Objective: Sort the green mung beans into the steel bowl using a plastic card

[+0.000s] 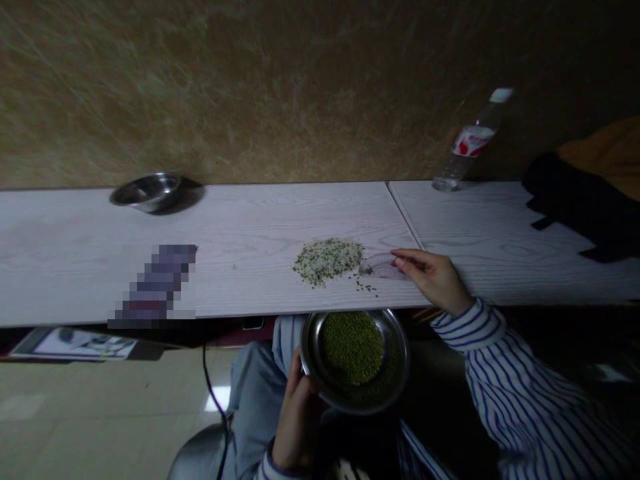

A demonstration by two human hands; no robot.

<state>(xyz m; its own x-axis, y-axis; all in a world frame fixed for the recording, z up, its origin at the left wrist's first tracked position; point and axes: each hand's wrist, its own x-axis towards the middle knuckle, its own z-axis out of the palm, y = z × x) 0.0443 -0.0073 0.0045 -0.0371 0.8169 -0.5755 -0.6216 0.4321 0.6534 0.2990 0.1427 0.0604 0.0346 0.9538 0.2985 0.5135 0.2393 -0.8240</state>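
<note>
My left hand (296, 413) grips the rim of a steel bowl (395, 333) held just below the table's front edge; a mound of green beans (351, 347) fills it. My right hand (434, 277) rests on the pale wooden table (240, 227), fingers pinched on a small flat card (383, 265). The card's edge touches a heap of mixed green beans and white grains (327, 260). A few loose beans (367, 287) lie between the heap and the table edge.
An empty steel bowl (147, 191) stands at the back left by the wall. A water bottle (467, 143) leans at the back right, with dark and orange cloth (585, 193) beside it. A blurred-out object (157, 283) lies front left.
</note>
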